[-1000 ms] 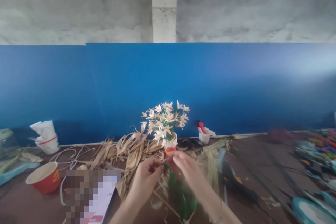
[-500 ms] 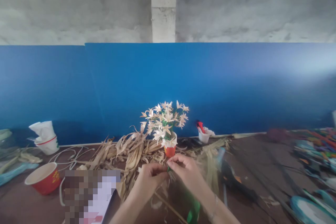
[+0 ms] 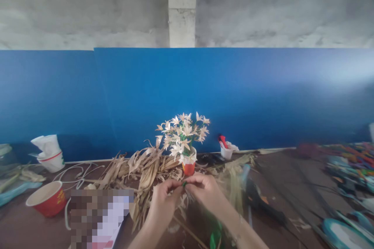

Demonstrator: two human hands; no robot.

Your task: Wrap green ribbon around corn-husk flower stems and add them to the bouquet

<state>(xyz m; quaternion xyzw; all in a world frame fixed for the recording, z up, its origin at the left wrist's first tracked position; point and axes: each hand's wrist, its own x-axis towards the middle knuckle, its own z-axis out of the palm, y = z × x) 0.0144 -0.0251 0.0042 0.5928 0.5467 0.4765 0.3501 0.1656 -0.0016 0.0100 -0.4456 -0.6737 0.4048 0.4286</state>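
Observation:
My left hand (image 3: 162, 199) and my right hand (image 3: 204, 192) meet fingertip to fingertip over the brown table (image 3: 292, 186), both pinched on a small green piece (image 3: 184, 183). A green strip (image 3: 215, 238) hangs below my right wrist. Just beyond the hands stands a small orange cup (image 3: 189, 167) with a bunch of pale husk flowers (image 3: 183, 132). Dried husk leaves (image 3: 143, 167) lie spread around the cup and under my hands.
A red paper cup (image 3: 46, 199) and stacked white cups (image 3: 50, 151) sit at the left. A small white cup with a red item (image 3: 226, 148) stands by the blue wall (image 3: 263, 97). Coloured craft materials (image 3: 350, 163) crowd the right side. A pixelated box (image 3: 99, 218) lies front left.
Both hands have stayed together and shifted slightly lower and nearer. The green strip below my right hand now shows less, hanging lower at the frame edge.

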